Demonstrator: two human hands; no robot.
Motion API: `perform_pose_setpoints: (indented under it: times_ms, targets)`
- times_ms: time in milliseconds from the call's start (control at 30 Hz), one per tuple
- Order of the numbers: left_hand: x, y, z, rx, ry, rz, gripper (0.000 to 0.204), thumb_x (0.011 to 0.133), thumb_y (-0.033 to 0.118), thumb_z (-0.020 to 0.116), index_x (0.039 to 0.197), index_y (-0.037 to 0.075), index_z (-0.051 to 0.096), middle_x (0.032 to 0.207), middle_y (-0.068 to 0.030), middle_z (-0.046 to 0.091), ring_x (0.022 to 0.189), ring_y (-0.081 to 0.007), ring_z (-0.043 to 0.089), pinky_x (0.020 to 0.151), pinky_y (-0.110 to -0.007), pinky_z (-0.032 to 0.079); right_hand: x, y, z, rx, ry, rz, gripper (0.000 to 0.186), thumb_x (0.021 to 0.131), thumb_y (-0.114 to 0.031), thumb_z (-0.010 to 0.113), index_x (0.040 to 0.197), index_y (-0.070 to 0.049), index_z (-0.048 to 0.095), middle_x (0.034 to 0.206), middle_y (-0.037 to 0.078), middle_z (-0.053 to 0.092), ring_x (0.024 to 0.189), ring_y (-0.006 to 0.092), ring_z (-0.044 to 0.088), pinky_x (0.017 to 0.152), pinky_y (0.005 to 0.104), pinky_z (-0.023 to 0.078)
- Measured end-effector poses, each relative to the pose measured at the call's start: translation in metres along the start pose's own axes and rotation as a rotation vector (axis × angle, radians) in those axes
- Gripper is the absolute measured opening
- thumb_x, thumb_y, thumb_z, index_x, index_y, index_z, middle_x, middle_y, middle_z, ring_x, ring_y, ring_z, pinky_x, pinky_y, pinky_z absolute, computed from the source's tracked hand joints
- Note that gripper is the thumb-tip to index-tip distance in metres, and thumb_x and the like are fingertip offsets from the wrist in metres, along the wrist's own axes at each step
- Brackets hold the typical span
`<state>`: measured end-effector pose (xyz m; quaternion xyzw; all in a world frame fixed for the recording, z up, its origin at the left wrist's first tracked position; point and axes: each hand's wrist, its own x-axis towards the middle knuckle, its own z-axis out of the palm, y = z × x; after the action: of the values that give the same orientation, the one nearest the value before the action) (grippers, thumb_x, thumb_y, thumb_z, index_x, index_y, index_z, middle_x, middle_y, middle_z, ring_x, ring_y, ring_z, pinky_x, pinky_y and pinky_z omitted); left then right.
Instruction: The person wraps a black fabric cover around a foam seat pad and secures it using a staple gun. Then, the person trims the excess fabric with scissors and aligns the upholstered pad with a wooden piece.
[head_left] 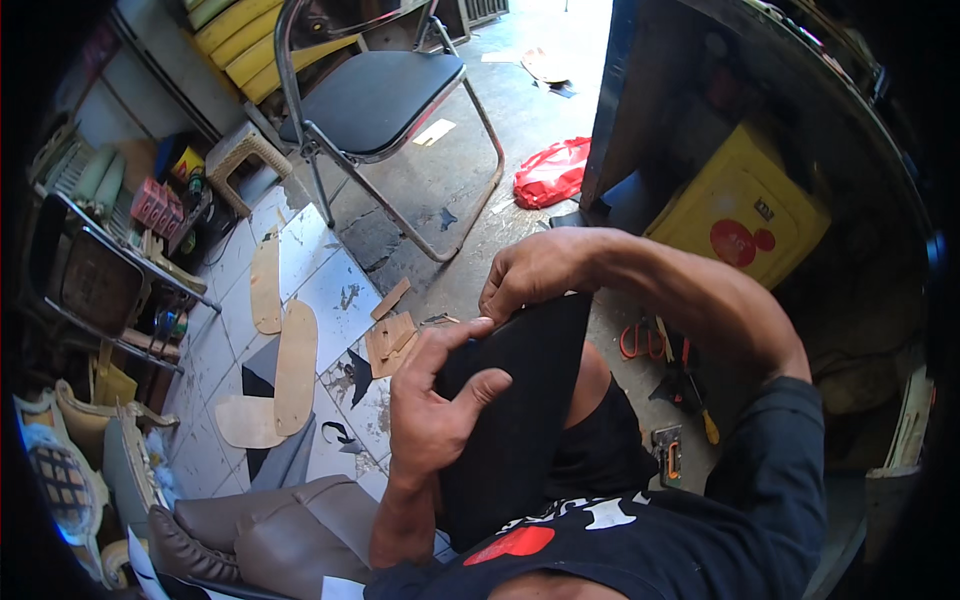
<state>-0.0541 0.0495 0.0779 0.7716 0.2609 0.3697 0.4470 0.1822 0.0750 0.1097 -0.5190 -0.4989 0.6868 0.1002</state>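
Left hand, half-closed, and right hand, pinching, hold a black panel; flat boards lie on white floor tiles near a folding chair.

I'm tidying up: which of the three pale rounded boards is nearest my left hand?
The long middle board: in this view it lies closest to your left hand; the upper board and lower-left board sit farther left.

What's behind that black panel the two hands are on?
Past the right edge of the black panel, part of a bare leg and black shorts show. The panel covers whatever is directly behind it, so that can't be seen.
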Motion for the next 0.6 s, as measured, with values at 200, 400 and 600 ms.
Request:
perform_pose_setpoints:
  times_ms: [200,400,600]
  targets:
    - [-0.007,0.002,0.008,0.074,-0.02,-0.05,0.044,0.08,0.009,0.088,0.121,0.004,0.073,0.106,-0.0124,0.071,0.097,-0.0232,0.069,0.088,-0.034,0.054,0.004,0.016,0.005,0.176,-0.107,0.037,0.02,0.095,-0.021,0.071,0.089,-0.002,0.074,0.07,0.001,0.07,0.051,0.0074,0.063,0.045,0.02,0.048]
    - [-0.008,0.007,0.015,0.081,0.059,-0.144,0.033,0.08,0.005,0.086,0.112,0.002,0.076,0.095,-0.0114,0.072,0.087,-0.0217,0.069,0.082,-0.033,0.054,-0.002,0.023,0.007,-0.237,0.194,-0.158,0.028,0.102,-0.03,0.066,0.095,-0.004,0.075,0.079,0.004,0.071,0.066,0.0089,0.065,0.055,0.0244,0.051]
    - [-0.01,-0.001,0.001,0.086,0.081,-0.245,0.027,0.084,0.007,0.085,0.108,0.0,0.077,0.092,-0.008,0.072,0.084,-0.016,0.068,0.079,-0.029,0.053,-0.031,0.084,0.016,0.056,0.934,-0.405,0.035,0.105,-0.034,0.06,0.108,0.0,0.07,0.077,0.011,0.066,0.071,0.0201,0.064,0.071,0.0388,0.053]
